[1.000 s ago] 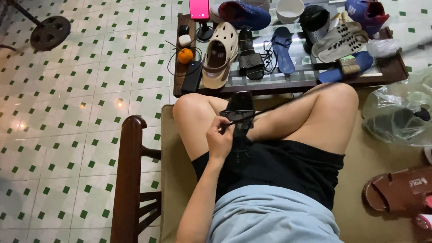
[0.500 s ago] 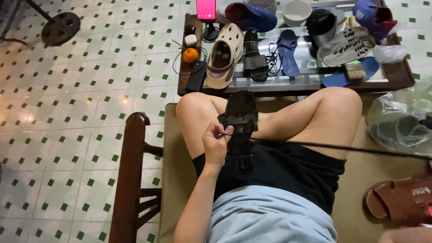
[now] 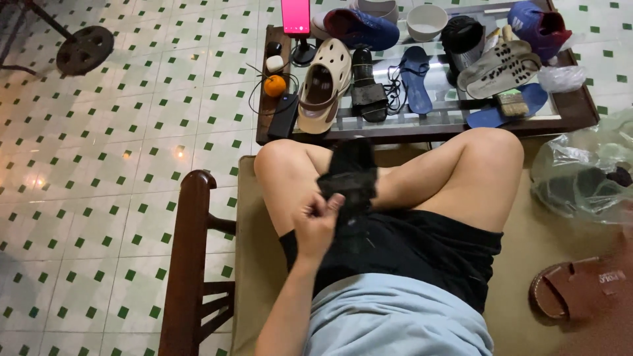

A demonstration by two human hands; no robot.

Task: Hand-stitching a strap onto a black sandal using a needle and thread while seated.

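The floor [image 3: 119, 132] was white tile with small green squares, glinting under lamplight. A dark wooden armrest [image 3: 188, 264] edged the tan seat [image 3: 254, 264]. A glass tabletop [image 3: 455, 115] stood ahead.

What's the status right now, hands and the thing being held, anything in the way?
Left hand gripping black sandal over the lap. Right hand out of view. Glass table crowded with shoes just ahead, apart from the sandal.
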